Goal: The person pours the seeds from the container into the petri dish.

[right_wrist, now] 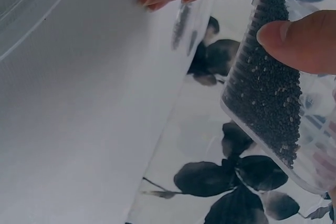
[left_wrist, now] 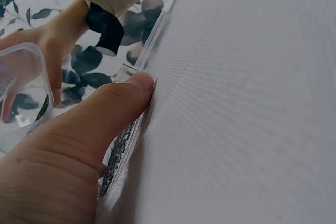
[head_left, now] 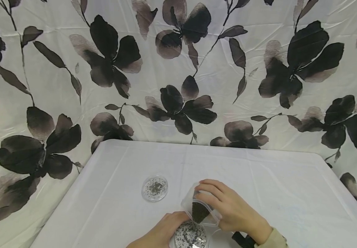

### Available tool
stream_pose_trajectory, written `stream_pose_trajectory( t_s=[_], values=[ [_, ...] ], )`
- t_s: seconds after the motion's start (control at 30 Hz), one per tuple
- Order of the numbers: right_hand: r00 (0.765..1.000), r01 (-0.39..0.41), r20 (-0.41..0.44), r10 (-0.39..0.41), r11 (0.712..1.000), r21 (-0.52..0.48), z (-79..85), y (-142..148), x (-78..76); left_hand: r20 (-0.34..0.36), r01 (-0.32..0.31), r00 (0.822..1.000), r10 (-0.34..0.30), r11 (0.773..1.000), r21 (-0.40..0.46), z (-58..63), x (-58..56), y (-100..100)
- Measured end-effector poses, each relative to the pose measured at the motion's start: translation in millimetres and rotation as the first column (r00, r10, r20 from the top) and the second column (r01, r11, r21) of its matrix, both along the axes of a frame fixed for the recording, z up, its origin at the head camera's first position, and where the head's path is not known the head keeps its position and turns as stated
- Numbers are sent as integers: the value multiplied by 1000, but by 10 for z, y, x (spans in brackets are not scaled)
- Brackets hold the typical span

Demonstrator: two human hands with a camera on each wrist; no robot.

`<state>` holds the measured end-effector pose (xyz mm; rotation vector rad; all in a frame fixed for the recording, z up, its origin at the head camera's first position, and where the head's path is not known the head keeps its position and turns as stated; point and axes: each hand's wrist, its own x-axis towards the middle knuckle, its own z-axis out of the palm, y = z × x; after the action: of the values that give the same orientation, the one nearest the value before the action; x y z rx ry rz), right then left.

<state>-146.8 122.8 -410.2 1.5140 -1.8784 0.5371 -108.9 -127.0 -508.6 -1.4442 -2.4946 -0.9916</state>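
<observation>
My right hand [head_left: 228, 206] grips a clear plastic container [right_wrist: 310, 174], which is tilted over a round clear dish [head_left: 191, 236]. Dark, tiny seeds [right_wrist: 262, 93] are banked along one side of the container, and the right thumb lies across its wall in the right wrist view. Similar dark specks are scattered over the dish's white bottom. At the dish's rim, my left hand [head_left: 166, 229] holds the edge, its thumb [left_wrist: 113, 106] on the rim in the left wrist view. The other left fingers are mostly hidden.
A second round clear dish [head_left: 154, 188] with dark specks clustered in its middle stands farther back on the white-covered table [head_left: 119, 182]. A curved clear plastic edge [right_wrist: 39, 24] shows in the right wrist view. Behind the table hangs a floral cloth [head_left: 178, 69].
</observation>
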Motion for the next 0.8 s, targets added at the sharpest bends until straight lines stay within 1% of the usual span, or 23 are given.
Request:
stream_pose_trajectory(
  t_s=[0.1, 0.2, 0.3, 0.4, 0.43, 0.5, 0.53, 0.57, 0.63, 0.67, 0.73, 0.8],
  values=[
    [998, -23, 57, 24, 1000, -15, -68, 28, -52, -26, -7, 1000, 7, 1000, 4, 7, -4, 2],
    [988, -37, 147, 42, 999, -34, -130, 65, -102, -55, -14, 998, 14, 1000, 5, 8, -10, 0],
    [972, -36, 228, 50, 997, -65, -158, 88, -131, -55, -14, 998, 14, 1000, 10, 7, -10, 2],
    [949, -33, 308, 65, 993, -109, -130, 100, -119, -52, -9, 999, 9, 1000, 14, 6, -2, 7],
    [935, -42, 345, 85, 991, -128, -108, 103, -104, -51, -8, 999, 8, 1000, 15, 7, 2, 7],
    [898, -50, 425, 113, 986, -158, -60, 107, -68, -54, -6, 999, 6, 1000, 13, 10, 6, 7],
    [872, -55, 471, 132, 983, -174, -37, 110, -52, -48, -5, 999, 6, 1000, 10, 11, 6, 5],
    [840, -57, 521, 150, 980, -191, -19, 115, -38, -33, -5, 999, 5, 1000, 5, 15, 6, 3],
    [785, -37, 598, 164, 975, -219, -9, 131, -28, -3, -1, 1000, 1, 1000, -4, 19, 2, 1],
    [763, -13, 628, 157, 974, -228, -16, 145, -32, 13, 1, 1000, -1, 1000, -9, 22, 0, 0],
    [721, 27, 675, 157, 967, -254, -57, 182, -61, 10, 2, 1000, -2, 1000, -16, 23, -3, -5],
    [691, 64, 705, 161, 957, -282, -123, 233, -109, -10, -1, 1000, 1, 1000, -19, 20, 2, -13]
  ],
)
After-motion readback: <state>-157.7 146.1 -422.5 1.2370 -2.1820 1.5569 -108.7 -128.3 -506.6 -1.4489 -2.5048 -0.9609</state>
